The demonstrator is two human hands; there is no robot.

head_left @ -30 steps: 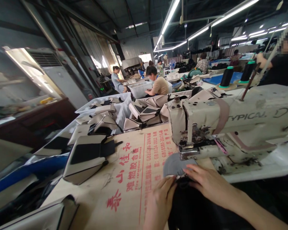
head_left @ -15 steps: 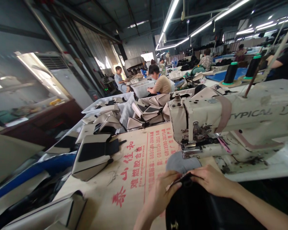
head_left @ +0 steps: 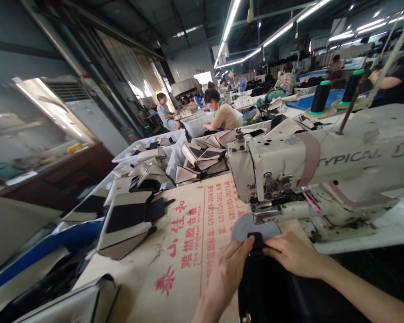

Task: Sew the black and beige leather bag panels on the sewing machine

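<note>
My left hand [head_left: 229, 265] pinches the left side of a short black tab [head_left: 255, 242] at the top of a black bag [head_left: 272, 287]. From the other side my right hand [head_left: 291, 253] grips the bag's upper edge, with its fingertips against the tab. The bag hangs toward me at the lower right, and a small gold-coloured metal piece shows near its bottom left. Just beyond my fingers is the grey rounded plate [head_left: 245, 226] beneath the head of a sewing machine [head_left: 276, 166]. The tab's tip overlaps the plate's near edge. The needle is too small to make out.
A plywood board [head_left: 175, 260] with red print extends left of the machine. Beige and black bag pieces [head_left: 126, 220] lie on it and fill white bins [head_left: 148, 146] behind. Black thread cones [head_left: 320, 98] stand behind the machine. Several people sit farther back.
Both hands have brought the bag's top edge round, so the black tab now stands up between my fingertips and over the grey plate. The view has shifted slightly.
</note>
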